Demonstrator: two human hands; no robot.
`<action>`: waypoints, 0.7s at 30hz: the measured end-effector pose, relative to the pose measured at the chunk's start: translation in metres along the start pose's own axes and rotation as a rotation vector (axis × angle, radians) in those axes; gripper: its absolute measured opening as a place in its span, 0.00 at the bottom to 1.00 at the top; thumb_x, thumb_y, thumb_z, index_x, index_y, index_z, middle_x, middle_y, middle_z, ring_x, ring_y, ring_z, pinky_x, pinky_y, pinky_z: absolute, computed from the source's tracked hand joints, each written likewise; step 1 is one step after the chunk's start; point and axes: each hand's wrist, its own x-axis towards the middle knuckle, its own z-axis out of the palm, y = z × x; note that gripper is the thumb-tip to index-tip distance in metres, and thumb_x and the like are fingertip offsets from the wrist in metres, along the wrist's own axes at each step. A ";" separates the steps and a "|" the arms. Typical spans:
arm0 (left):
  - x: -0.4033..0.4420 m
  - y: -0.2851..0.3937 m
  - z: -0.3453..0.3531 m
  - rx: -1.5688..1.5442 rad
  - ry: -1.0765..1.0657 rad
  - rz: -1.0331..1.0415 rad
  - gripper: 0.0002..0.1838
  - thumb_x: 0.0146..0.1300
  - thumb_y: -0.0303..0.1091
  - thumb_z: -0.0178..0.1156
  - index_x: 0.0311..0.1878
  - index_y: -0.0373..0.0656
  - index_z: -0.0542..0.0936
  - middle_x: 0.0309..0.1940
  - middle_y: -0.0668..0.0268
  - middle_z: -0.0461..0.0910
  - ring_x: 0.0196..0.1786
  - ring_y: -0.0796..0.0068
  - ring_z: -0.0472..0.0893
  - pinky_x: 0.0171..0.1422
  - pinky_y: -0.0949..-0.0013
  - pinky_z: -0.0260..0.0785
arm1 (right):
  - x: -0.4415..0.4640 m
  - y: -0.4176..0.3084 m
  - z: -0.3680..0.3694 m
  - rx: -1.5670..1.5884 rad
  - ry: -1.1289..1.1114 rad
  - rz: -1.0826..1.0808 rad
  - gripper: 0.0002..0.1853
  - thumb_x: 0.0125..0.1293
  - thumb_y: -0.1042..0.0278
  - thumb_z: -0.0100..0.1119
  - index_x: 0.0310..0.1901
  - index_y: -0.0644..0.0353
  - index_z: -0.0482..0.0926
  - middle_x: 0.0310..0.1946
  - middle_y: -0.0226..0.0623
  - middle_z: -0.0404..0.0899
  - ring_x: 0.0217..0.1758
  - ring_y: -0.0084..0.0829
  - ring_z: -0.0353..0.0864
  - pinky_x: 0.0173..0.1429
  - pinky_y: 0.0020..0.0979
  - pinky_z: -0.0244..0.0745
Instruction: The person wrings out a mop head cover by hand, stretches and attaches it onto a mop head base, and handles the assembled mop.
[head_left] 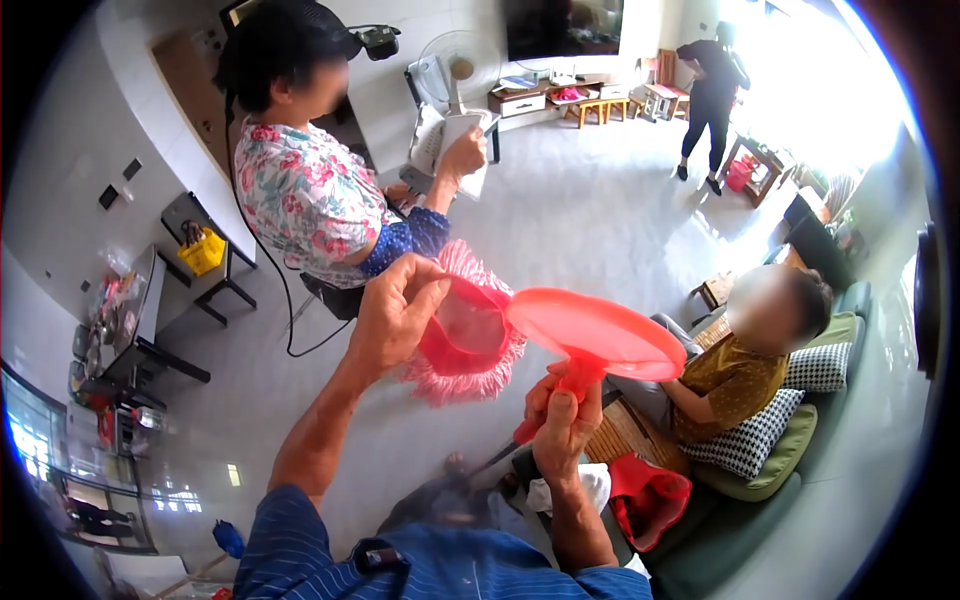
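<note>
My left hand point(395, 310) pinches the rim of a pink fringed mop cover point(455, 383) between thumb and fingers. The cover hangs with its red-edged opening towards me and its shaggy strands around the outside. My right hand point(565, 425) is closed round the short handle of a red plastic mop plate point(600, 330), a flat oval disc. The disc is tilted, and its left end meets or overlaps the cover's right edge; I cannot tell whether it is inside the opening.
Left of me a person in a floral shirt point(310, 190) holds papers. Someone in a mustard shirt point(735, 395) sits on the green sofa point(770, 510) at right, near a red bag point(650, 500). Another person in dark clothes point(712, 105) stands far back. A cable point(262, 250) hangs at left.
</note>
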 end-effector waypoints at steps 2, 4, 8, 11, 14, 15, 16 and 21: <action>0.002 -0.006 -0.005 0.004 -0.014 -0.005 0.04 0.73 0.29 0.60 0.42 0.39 0.78 0.31 0.77 0.78 0.33 0.92 0.73 0.38 0.82 0.67 | 0.000 0.001 0.003 -0.024 0.030 -0.011 0.24 0.77 0.45 0.49 0.52 0.63 0.70 0.20 0.31 0.70 0.19 0.20 0.66 0.23 0.22 0.59; 0.006 -0.006 -0.010 0.013 -0.019 -0.024 0.04 0.73 0.29 0.60 0.42 0.39 0.78 0.31 0.77 0.77 0.33 0.92 0.73 0.38 0.82 0.67 | 0.002 0.002 0.007 -0.041 0.055 -0.019 0.25 0.77 0.43 0.48 0.51 0.63 0.70 0.20 0.31 0.70 0.19 0.20 0.66 0.23 0.22 0.59; 0.011 -0.011 -0.021 0.001 -0.031 -0.037 0.05 0.73 0.30 0.60 0.42 0.38 0.77 0.30 0.77 0.76 0.33 0.91 0.72 0.38 0.81 0.67 | 0.008 0.000 0.017 -0.008 0.042 -0.013 0.28 0.77 0.39 0.47 0.51 0.63 0.70 0.20 0.32 0.70 0.19 0.20 0.65 0.23 0.22 0.59; 0.012 -0.009 -0.027 -0.013 -0.017 -0.039 0.05 0.73 0.30 0.60 0.42 0.38 0.78 0.29 0.77 0.75 0.32 0.90 0.72 0.37 0.80 0.67 | 0.010 0.002 0.023 -0.015 0.044 -0.014 0.29 0.76 0.38 0.46 0.51 0.63 0.70 0.20 0.32 0.70 0.18 0.20 0.65 0.23 0.22 0.59; 0.012 -0.010 -0.032 -0.007 -0.002 -0.025 0.05 0.73 0.30 0.60 0.41 0.39 0.78 0.28 0.77 0.75 0.31 0.90 0.72 0.37 0.80 0.67 | 0.010 0.005 0.028 -0.003 0.052 -0.013 0.29 0.76 0.38 0.46 0.51 0.63 0.70 0.20 0.32 0.70 0.18 0.20 0.65 0.23 0.22 0.60; 0.013 -0.012 -0.036 0.009 -0.011 -0.019 0.06 0.74 0.30 0.60 0.41 0.39 0.78 0.29 0.77 0.75 0.32 0.90 0.72 0.37 0.80 0.67 | 0.009 0.007 0.030 -0.001 0.050 -0.016 0.29 0.76 0.38 0.46 0.52 0.63 0.71 0.20 0.32 0.70 0.18 0.20 0.64 0.23 0.22 0.60; 0.016 -0.013 -0.038 0.026 -0.020 -0.011 0.06 0.74 0.31 0.60 0.42 0.39 0.78 0.30 0.77 0.76 0.33 0.90 0.72 0.38 0.80 0.67 | 0.011 0.009 0.031 0.002 0.048 -0.019 0.29 0.76 0.38 0.47 0.52 0.63 0.71 0.20 0.32 0.70 0.18 0.20 0.64 0.23 0.23 0.60; 0.027 -0.002 -0.044 0.061 -0.020 0.036 0.06 0.74 0.31 0.59 0.41 0.39 0.78 0.29 0.78 0.74 0.32 0.91 0.70 0.37 0.81 0.65 | 0.012 0.012 0.039 0.081 0.016 0.011 0.19 0.77 0.55 0.50 0.53 0.66 0.72 0.22 0.26 0.70 0.23 0.17 0.65 0.26 0.22 0.60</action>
